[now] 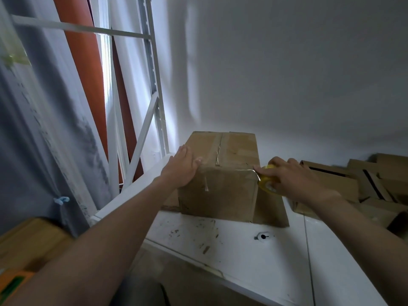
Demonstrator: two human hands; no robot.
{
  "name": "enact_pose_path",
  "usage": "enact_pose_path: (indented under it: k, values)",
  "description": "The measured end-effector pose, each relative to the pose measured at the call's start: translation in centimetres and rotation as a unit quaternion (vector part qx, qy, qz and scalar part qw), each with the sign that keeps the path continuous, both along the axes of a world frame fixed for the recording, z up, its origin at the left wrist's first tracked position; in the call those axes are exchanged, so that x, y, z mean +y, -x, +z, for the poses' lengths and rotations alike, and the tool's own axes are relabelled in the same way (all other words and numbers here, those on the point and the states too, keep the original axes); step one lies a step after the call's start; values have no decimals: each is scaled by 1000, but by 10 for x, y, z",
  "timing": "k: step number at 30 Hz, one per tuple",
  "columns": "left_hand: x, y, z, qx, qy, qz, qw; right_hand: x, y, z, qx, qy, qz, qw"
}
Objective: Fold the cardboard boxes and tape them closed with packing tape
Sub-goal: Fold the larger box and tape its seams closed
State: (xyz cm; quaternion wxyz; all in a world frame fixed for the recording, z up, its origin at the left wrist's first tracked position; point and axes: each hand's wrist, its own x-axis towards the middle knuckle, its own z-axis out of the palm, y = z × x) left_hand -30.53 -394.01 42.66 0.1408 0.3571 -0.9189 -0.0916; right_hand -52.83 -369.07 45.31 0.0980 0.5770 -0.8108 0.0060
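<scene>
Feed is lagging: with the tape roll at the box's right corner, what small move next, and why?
Probably draw the tape roll down the right side of the box: the right hand holds it at that corner with a strip stretched out, while the left hand rests on top.

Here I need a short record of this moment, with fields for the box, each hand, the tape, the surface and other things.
box: cardboard box, flaps closed, old tape along the top seam
left hand: flat, fingers straight, presses the box's top left corner
right hand: grips a yellow tape roll at the box's right edge
tape: a strip runs from the roll onto the near top edge
surface: white table
other: more boxes piled at right
</scene>
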Motion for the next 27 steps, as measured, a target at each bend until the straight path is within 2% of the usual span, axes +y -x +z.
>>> enact_pose_path:
  k: [4, 7, 9, 11, 13, 15, 16, 18, 20, 22, 25, 27]
  values:
    - [-6, 10, -3, 40, -49, 24, 998, -3, 6, -4, -25, 9, -5, 1000]
    - [-12, 15, 2, 30, -99, 59, 993, -5, 4, -11, -86, 6, -14, 996]
    - [-14, 15, 4, 17, -103, 71, 992, -5, 5, -16, -93, 17, -6, 996]
    - [-13, 16, 5, -16, -67, 90, 994, -5, 8, -15, -84, 14, -1, 996]
    - [-5, 19, 4, -70, 35, 92, 993, -4, 11, -12, -82, 4, 0, 997]
    - [3, 28, 3, -47, 162, 15, 986, -4, 13, -10, -68, -2, 5, 998]
    - [9, 35, 4, -1, 180, -42, 983, -3, 13, -10, -61, -3, 8, 998]
    - [27, 52, 11, 69, 135, -127, 980, -4, 14, -11, -56, -2, 14, 998]
    - [48, 74, 11, 63, 98, -162, 980, -4, 15, -12, -64, 0, 19, 998]
    - [64, 93, 6, 40, 83, -134, 987, -3, 17, -13, -70, 0, 21, 997]
    - [73, 105, 8, 2, 80, -34, 996, -4, 20, -14, -66, 8, 21, 998]
    - [75, 109, 9, -12, 78, -13, 997, -5, 20, -14, -64, 12, 26, 998]
